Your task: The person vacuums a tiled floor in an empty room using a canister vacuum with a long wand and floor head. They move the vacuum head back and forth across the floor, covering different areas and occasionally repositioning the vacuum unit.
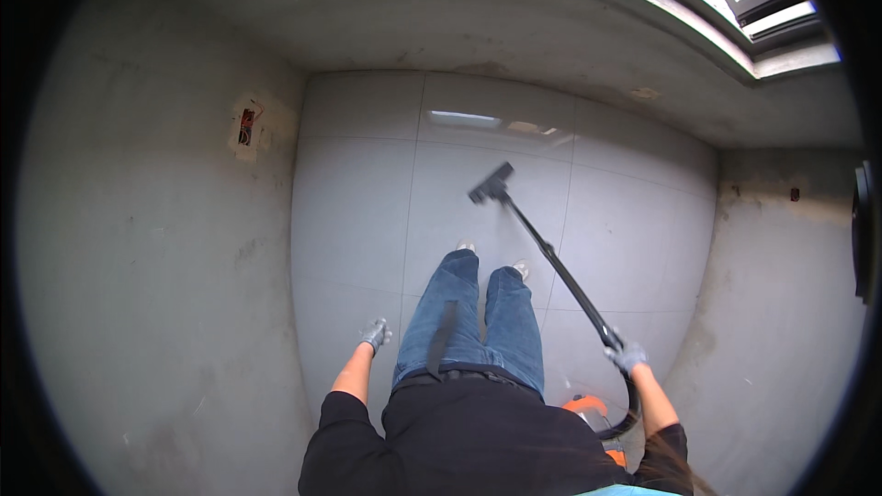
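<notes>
Vacuum wand (551,262) gripped by right hand (627,355); left hand (375,333) loosely curled, empty.

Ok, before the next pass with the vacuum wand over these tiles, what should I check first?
1. Grip on the long black vacuum wand: the gloved right hand is closed around its upper end. Ok.
2. Black floor nozzle on the pale grey glossy floor tiles: appears to rest on them, ahead of the feet. Ok.
3. Black hose: loops behind the right hand toward the orange vacuum body, close by the legs. Cannot tell if it is snagged.
4. Gloved left hand: free, holding nothing. Ok.
5. Open wall socket box with exposed wires: on the left wall, well away from the nozzle. Ok.
</notes>
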Demonstrator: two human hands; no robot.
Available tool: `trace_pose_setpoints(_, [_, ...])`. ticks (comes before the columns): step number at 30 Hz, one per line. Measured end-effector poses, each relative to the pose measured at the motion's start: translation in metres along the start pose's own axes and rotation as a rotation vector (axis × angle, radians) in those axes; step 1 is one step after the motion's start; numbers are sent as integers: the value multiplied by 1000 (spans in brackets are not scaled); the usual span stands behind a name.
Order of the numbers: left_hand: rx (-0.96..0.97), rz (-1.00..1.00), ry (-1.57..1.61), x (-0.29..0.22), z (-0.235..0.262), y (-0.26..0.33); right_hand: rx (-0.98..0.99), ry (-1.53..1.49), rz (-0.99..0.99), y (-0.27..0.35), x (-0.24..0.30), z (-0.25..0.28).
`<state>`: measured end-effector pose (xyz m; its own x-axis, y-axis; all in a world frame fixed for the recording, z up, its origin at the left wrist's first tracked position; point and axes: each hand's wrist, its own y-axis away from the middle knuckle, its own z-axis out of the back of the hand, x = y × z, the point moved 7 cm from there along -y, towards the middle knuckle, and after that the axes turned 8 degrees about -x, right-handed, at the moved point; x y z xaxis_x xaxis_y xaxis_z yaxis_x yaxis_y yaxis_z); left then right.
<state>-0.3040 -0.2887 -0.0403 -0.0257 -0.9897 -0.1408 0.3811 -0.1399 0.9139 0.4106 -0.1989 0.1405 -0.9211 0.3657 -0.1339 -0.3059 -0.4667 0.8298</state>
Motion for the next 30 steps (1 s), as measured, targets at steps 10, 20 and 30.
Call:
trace_pose_setpoints(10, [33, -247, 42, -95, 15, 39, -185, -193, 415, -124, 381, 95])
trace_pose_setpoints(20, [-15, -220, 13, -99, 25, 22, -190, -363, 94, -70, 122, -18])
trace_pose_setpoints(30, [231, -154, -265, -120, 15, -25, -182, -1012, -299, 162, 128, -232])
